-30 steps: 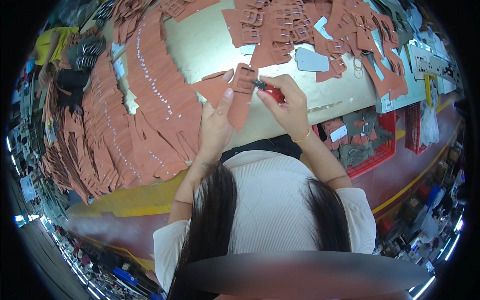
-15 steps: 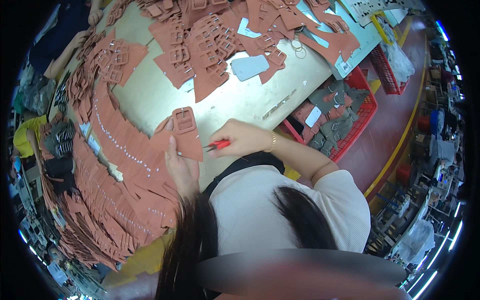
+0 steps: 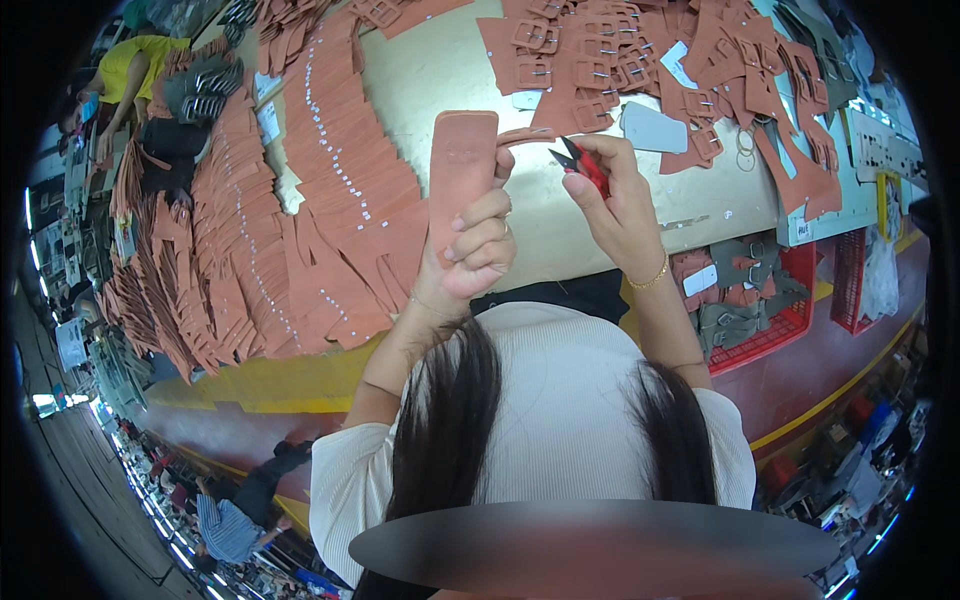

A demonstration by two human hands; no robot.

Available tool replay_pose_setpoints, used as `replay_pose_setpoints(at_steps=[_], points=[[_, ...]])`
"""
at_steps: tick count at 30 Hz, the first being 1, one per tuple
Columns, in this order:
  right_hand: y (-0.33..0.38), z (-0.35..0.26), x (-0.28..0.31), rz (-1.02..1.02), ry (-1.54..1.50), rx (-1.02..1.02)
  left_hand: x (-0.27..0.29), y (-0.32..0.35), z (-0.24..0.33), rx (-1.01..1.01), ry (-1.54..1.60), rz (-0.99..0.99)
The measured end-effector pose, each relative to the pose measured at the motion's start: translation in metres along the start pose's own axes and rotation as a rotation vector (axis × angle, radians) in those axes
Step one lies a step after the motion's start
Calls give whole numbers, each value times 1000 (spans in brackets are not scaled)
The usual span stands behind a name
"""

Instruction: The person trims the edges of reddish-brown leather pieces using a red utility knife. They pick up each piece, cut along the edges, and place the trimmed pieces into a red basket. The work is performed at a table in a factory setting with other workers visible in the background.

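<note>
My left hand (image 3: 482, 235) is closed around a terracotta leather strap piece (image 3: 464, 150), holding it up above the worktable. Its plain, rounded-corner end stands upward. A covered buckle (image 3: 526, 135) shows edge-on at its right side, behind my fingers. Just to the right, my right hand (image 3: 622, 195) grips red-handled thread snips (image 3: 590, 172). Their dark blades are spread and point left toward the buckle, apart from the leather.
Fanned stacks of terracotta pieces (image 3: 365, 130) with white marks cover the table's left. Buckled pieces (image 3: 600, 50) and a grey card (image 3: 652, 128) lie at the far right. A red basket (image 3: 795, 325) with green and terracotta straps stands right. A person in yellow (image 3: 130, 75) is far left.
The leather piece has been raised and turned, so its buckle no longer faces up. My right hand has lifted the snips and turned them. The whole view has swung left.
</note>
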State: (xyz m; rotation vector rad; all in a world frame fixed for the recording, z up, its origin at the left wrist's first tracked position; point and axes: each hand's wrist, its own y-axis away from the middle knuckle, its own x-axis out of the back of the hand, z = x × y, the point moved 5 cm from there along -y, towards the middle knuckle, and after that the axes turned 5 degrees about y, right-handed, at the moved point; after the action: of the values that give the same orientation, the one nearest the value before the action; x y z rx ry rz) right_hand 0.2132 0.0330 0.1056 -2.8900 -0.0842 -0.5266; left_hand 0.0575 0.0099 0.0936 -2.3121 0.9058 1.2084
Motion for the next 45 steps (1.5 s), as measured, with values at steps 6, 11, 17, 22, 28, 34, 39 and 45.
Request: replay_pose_setpoints(at_steps=[6,11,17,22,28,34,39,45], points=[[-29,-22,-19,-66,-129,10,5,9,-8,43,-5,133],[-41,-18,-26,-159,-174,-164,9,22,0,-94,-529,461],[-44,-23,-22,-146,-184,-107,-41,24,20,-714,-1456,476],[-43,-31,-27,-107,-279,-36,-62,22,-3,-609,-1612,394],[-33,-32,-2,18,-336,42,-70,21,-11,-600,-1635,361],[-23,-31,10,94,-326,22,-64,23,-8,-578,-1556,401],[-20,-8,27,202,-370,-56,-29,31,25,-474,-1589,426],[-9,57,18,120,-185,-208,50,27,140,-234,-2051,818]])
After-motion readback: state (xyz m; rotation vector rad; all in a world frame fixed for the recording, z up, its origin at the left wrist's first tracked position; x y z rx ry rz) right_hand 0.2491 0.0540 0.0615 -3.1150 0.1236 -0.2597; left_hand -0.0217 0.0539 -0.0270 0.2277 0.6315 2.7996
